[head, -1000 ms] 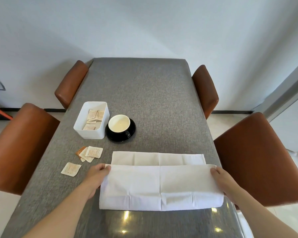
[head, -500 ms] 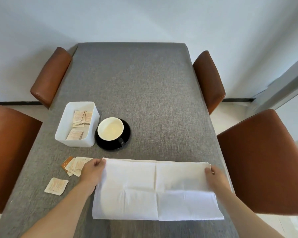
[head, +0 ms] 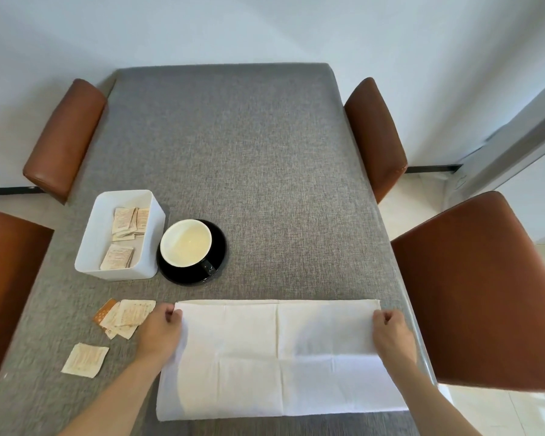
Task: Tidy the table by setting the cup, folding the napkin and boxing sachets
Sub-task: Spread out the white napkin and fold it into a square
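Observation:
A white napkin (head: 277,357) lies folded in half on the grey table (head: 233,152) near its front edge. My left hand (head: 162,332) pinches the napkin's far left corner and my right hand (head: 390,333) pinches its far right corner. Behind the napkin a cup (head: 186,242) with a pale inside stands on a black saucer (head: 216,256). To its left is a white box (head: 120,234) holding several sachets (head: 126,221). More loose sachets (head: 125,316) lie on the table beside my left hand, and one sachet (head: 84,360) lies alone nearer the front.
Brown leather chairs stand around the table: two at the left (head: 63,136) (head: 4,278) and two at the right (head: 375,133) (head: 485,287). A white wall is behind.
Both hands carried the napkin's near edge forward onto its far edge, so the napkin now lies folded in half. The camera view also shifted.

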